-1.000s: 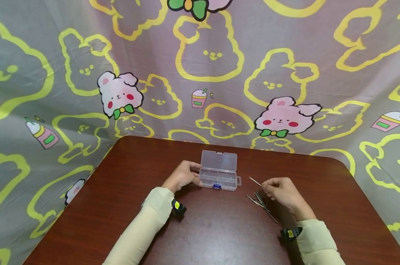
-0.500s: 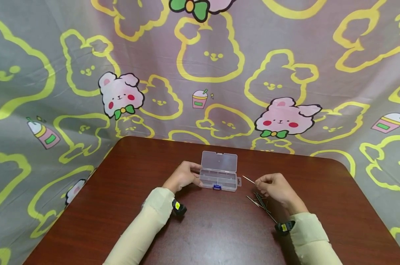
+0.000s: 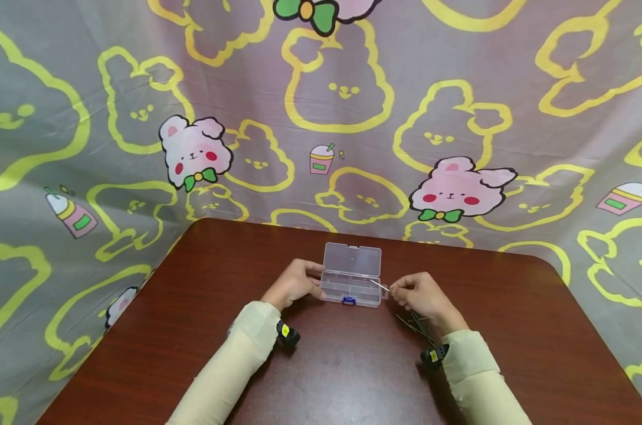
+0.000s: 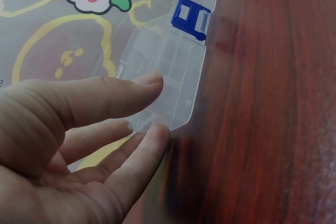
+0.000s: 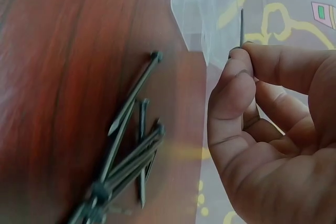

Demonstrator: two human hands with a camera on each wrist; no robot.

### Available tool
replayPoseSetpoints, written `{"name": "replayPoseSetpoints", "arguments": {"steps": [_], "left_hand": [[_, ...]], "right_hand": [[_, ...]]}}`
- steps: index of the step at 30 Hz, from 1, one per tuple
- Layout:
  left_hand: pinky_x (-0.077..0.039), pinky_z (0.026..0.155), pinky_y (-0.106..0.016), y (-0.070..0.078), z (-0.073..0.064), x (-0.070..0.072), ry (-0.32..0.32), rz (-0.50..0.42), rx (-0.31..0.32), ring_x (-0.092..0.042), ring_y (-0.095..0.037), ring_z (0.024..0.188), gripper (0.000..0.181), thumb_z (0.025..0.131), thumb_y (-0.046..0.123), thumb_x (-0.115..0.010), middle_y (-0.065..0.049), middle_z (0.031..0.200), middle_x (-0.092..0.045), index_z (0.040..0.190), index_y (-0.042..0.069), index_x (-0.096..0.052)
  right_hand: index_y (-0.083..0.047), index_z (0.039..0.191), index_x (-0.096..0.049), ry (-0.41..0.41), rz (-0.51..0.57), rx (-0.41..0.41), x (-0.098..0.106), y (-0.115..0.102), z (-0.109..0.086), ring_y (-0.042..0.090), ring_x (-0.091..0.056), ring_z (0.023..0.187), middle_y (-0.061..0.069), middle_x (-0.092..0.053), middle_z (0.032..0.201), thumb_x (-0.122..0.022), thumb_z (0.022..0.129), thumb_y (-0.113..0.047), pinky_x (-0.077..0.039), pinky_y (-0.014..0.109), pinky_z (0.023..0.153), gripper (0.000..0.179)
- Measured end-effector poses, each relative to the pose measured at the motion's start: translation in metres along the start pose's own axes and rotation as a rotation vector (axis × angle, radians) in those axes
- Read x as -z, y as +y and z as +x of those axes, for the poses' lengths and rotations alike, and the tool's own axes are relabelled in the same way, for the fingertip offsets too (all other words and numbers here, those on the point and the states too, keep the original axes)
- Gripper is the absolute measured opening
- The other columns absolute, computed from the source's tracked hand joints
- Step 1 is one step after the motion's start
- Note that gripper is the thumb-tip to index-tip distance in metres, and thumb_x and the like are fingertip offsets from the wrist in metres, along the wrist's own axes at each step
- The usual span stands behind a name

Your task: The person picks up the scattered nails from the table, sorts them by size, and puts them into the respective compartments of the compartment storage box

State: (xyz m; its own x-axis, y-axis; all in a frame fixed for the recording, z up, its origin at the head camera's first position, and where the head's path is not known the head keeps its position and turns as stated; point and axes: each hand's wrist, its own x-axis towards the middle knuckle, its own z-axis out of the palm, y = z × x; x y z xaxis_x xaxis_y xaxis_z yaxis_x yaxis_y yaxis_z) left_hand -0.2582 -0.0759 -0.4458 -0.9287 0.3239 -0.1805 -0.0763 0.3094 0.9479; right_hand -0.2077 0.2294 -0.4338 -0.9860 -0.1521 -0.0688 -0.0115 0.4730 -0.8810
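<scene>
A clear plastic compartment box (image 3: 338,290) sits on the table, its lid (image 3: 351,260) raised at the back and a blue latch (image 3: 349,301) at the front. My left hand (image 3: 294,284) holds the box's left end, with fingers and thumb at its two corners. Between thumb and forefinger, my right hand (image 3: 426,298) pinches a thin metal nail (image 3: 379,285). That nail points left, its free end over the box's right rear part. Several loose nails (image 5: 135,92) lie in a crossed pile below the right hand, partly hidden by it in the head view.
The brown wooden table (image 3: 331,366) reaches back to a patterned curtain (image 3: 246,88), which also hangs along both sides. A clear hang tab (image 3: 385,290) sticks out from the box's right end, close to the right fingertips.
The right hand has moved left with the nail, from above the pile to the box's right end. The left hand and the box have stayed in place.
</scene>
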Motion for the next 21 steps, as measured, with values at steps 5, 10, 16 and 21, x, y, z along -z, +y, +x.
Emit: {"name": "replayPoseSetpoints", "arguments": {"steps": [5, 10, 16, 21], "left_hand": [[-0.059, 0.072, -0.035, -0.001, 0.0, 0.001, -0.007, -0.006, -0.007, -0.067, -0.028, 0.104, 0.071, 0.067, -0.015, -0.085, -0.016, 0.129, -0.063, 0.134, -0.002, -0.062], [-0.059, 0.073, -0.035, 0.0, 0.001, 0.002, -0.013, -0.024, 0.001, -0.068, -0.028, 0.102, 0.072, 0.067, -0.017, -0.084, -0.019, 0.119, -0.067, 0.134, -0.004, -0.06], [-0.059, 0.073, -0.036, 0.001, 0.001, 0.002, -0.01, -0.024, 0.005, -0.068, -0.028, 0.103, 0.073, 0.067, -0.017, -0.084, -0.019, 0.118, -0.067, 0.135, -0.004, -0.06], [-0.059, 0.073, -0.035, 0.001, 0.0, 0.001, -0.012, -0.013, 0.006, -0.067, -0.029, 0.104, 0.072, 0.068, -0.016, -0.084, -0.018, 0.125, -0.065, 0.135, -0.003, -0.061]], "right_hand": [[0.01, 0.095, -0.072, 0.004, -0.016, -0.011, -0.005, -0.005, 0.006, 0.017, -0.057, 0.065, 0.012, -0.064, 0.076, -0.064, 0.096, -0.001, -0.051, 0.029, 0.057, 0.014], [0.009, 0.096, -0.072, 0.005, -0.024, -0.018, -0.008, -0.009, 0.01, 0.018, -0.057, 0.067, 0.011, -0.065, 0.077, -0.064, 0.096, -0.002, -0.052, 0.031, 0.058, 0.014], [0.009, 0.095, -0.072, 0.001, -0.046, -0.016, -0.01, -0.013, 0.014, 0.018, -0.057, 0.065, 0.007, -0.063, 0.074, -0.062, 0.095, 0.0, -0.052, 0.032, 0.059, 0.013], [0.008, 0.094, -0.073, -0.01, -0.07, -0.018, -0.012, -0.017, 0.016, 0.017, -0.056, 0.064, 0.006, -0.062, 0.071, -0.064, 0.095, -0.002, -0.05, 0.03, 0.057, 0.013]]}}
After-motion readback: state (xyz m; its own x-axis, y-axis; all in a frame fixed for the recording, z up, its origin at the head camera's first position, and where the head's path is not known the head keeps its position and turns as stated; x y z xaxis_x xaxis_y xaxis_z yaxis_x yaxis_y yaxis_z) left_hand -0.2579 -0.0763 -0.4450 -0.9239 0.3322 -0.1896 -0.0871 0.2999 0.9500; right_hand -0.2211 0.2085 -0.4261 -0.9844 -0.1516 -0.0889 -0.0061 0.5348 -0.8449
